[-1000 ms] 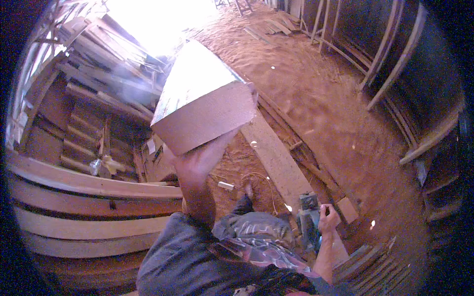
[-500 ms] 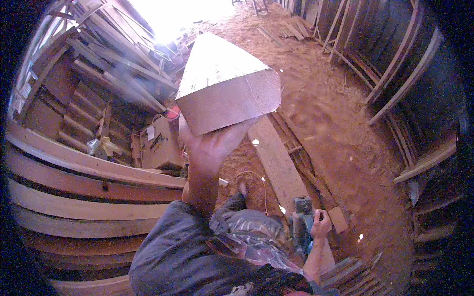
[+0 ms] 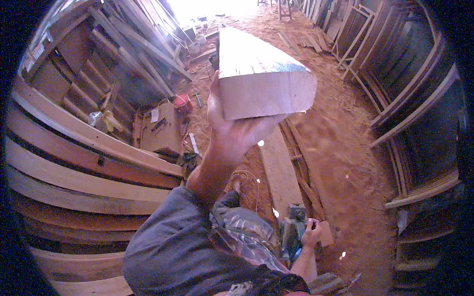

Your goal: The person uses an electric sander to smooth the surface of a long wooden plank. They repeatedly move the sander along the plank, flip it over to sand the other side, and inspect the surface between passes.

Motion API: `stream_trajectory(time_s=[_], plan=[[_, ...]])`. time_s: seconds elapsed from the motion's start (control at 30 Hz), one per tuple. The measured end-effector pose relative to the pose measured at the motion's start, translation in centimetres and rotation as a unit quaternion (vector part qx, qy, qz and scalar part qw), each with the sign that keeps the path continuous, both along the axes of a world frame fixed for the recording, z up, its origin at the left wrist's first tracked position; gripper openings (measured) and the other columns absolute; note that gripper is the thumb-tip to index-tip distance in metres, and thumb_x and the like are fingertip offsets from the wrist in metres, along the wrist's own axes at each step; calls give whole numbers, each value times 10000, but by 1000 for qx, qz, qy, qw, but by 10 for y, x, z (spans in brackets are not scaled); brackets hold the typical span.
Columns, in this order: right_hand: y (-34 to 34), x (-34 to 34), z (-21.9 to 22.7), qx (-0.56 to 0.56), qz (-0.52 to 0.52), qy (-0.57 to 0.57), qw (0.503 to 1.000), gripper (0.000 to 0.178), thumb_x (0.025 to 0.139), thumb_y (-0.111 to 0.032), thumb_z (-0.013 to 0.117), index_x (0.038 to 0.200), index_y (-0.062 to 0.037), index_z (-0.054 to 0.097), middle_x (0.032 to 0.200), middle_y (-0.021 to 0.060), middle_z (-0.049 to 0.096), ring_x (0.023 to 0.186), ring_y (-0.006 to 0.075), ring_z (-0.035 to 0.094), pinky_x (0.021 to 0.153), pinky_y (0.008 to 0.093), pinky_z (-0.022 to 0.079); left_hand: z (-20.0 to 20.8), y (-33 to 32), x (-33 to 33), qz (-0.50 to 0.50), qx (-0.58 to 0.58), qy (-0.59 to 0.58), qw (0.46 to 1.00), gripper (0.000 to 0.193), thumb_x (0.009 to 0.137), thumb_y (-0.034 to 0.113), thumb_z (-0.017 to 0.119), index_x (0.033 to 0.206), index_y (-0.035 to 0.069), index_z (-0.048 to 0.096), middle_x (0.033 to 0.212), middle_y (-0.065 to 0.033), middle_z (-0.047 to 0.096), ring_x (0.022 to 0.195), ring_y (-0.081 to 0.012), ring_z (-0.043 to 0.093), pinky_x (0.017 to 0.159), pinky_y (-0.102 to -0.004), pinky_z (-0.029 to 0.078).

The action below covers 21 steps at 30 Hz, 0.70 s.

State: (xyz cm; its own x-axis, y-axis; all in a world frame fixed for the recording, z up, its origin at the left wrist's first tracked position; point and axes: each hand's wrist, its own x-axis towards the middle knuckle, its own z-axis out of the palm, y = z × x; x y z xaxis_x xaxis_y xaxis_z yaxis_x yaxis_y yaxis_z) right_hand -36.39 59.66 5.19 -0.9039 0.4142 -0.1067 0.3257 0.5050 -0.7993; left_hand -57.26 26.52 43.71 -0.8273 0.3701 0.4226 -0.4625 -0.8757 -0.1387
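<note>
My left hand (image 3: 232,133) holds up a thick wooden beam (image 3: 269,93), its fingers spread under and along the left side. The beam's sawn end faces me, and its bright top runs away toward the light. Low on the right, my right hand (image 3: 311,233) is closed, fingers curled, beside a dark teal power tool (image 3: 295,227) that looks like an electric planer. Whatever those fingers hold, if anything, is hidden. The tool sits at the near end of a long plank (image 3: 279,170).
Stacked boards (image 3: 84,197) fill the left side. A wooden box (image 3: 160,130) with small tools on it stands beyond them, near a red bucket (image 3: 183,103). Wooden frames (image 3: 395,89) lean at right. Sawdust covers the floor (image 3: 355,197); a cord (image 3: 254,180) lies near my foot.
In the picture, the beam and my left hand have shifted right, showing the red bucket more fully. My right hand and the power tool appear slightly farther left and lower.
</note>
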Motion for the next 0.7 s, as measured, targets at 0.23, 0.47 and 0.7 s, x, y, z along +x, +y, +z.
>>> stream_trajectory(time_s=[0.23, 0.47, 0.7], plan=[[-5, -6, 9, 37, 4, -24, 999, 476, 1016, -412, 561, 772, -8, 619, 710, 94, 640, 687, 203, 577, 672, 382, 454, -5, -6, -4, 6, -7, 16, 1000, 783, 929, 653, 459, 1482, 99, 451, 1478, -205, 490, 1385, -470, 425, 1139, -714, 272], [0, -5, -8, 38, -19, -3, 999, 528, 1019, -431, 543, 727, 5, 604, 673, 121, 636, 655, 225, 567, 651, 391, 440, -3, -7, -3, 1, -14, -9, 1000, 812, 919, 662, 460, 1497, 93, 432, 1506, -221, 454, 1395, -481, 406, 1145, -721, 249], [-2, -5, 6, 19, -1, -29, 999, 533, 1005, -431, 557, 712, 10, 613, 707, 132, 661, 676, 224, 586, 655, 379, 441, -5, -2, -3, -6, 8, 1, 1000, 822, 917, 673, 464, 1495, 90, 433, 1484, -214, 482, 1388, -466, 421, 1162, -698, 243]])
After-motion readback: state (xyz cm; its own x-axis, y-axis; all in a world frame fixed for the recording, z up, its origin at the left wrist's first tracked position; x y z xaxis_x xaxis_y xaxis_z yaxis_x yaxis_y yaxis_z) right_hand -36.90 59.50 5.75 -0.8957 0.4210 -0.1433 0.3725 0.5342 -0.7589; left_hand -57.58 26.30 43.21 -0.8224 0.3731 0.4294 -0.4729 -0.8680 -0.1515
